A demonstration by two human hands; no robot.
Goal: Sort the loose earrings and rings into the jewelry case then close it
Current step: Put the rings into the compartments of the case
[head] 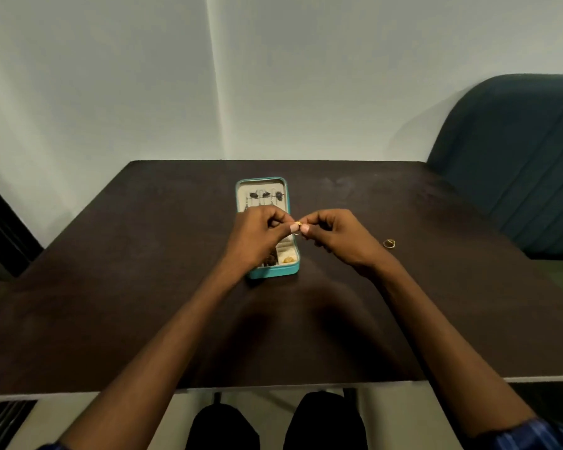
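While both forearms reach out from the near edge of the table (143,303), the two hands meet above the middle of the open jewelry case (267,228), knuckles up and fingers curled. The left hand (257,235) and the right hand (335,237) each pinch the same small gold piece (297,226) between thumb and forefinger — tips closed on it from either side, so it hangs just over the case. It is too small to tell whether it is a ring or an earring.

The table is dark brown and matte, with a pale edge nearest the person. Beyond the case stands a plain light wall (306,76); to the right of it, past the table's side, is a dark teal padded chair (514,164).

The case is teal outside and cream inside, lying flat with its long axis running away from the person. Its far half — the opened lid — carries dark earrings (265,195) in a row; its near half shows compartments, one with a gold piece (289,260) in it. A loose ring (389,243) lies on the table well to the right of the case, beyond the right wrist.
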